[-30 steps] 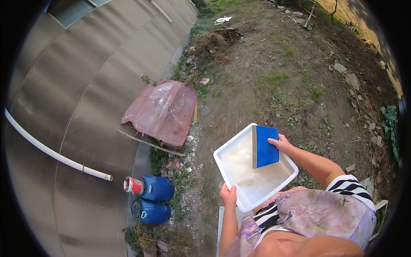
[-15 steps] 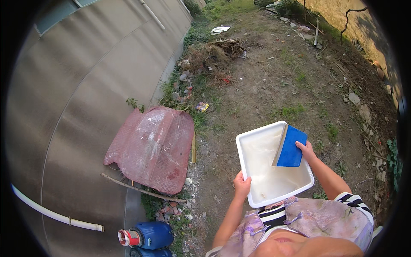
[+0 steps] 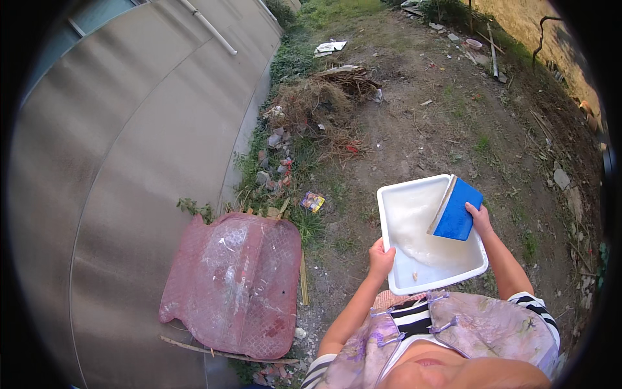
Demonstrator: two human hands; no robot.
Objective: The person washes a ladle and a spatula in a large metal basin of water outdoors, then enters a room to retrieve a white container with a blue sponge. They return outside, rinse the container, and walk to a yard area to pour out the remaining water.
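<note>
A white rectangular plastic basin (image 3: 385,217) is held out in front of my body, slightly tilted. My left hand (image 3: 381,259) is closed round its left rim, thumb on top. Pale material with a wet or powdery look covers part of the basin floor, along with a small light-brown bit (image 3: 414,276). Over the basin's right side leans a flat blue rectangular piece (image 3: 461,209) with a tan, worn-looking edge; its exact kind is unclear. My right hand (image 3: 480,219) grips its right side, thumb on the blue face. Whether those fingers also touch the rim is hidden.
A reddish, scuffed sheet (image 3: 240,285) lies at the left beside a grey wall (image 3: 149,129), with a stick (image 3: 227,354) at its near edge. Farther ahead are a dry brush pile (image 3: 317,97), rubble (image 3: 275,139) and a colourful packet (image 3: 312,201). Bare soil (image 3: 414,136) stretches ahead.
The view has shifted, so the reddish sheet sits lower and the blue barrels have left the picture. The basin and both hands appear slightly farther right and higher. Both grips look the same.
</note>
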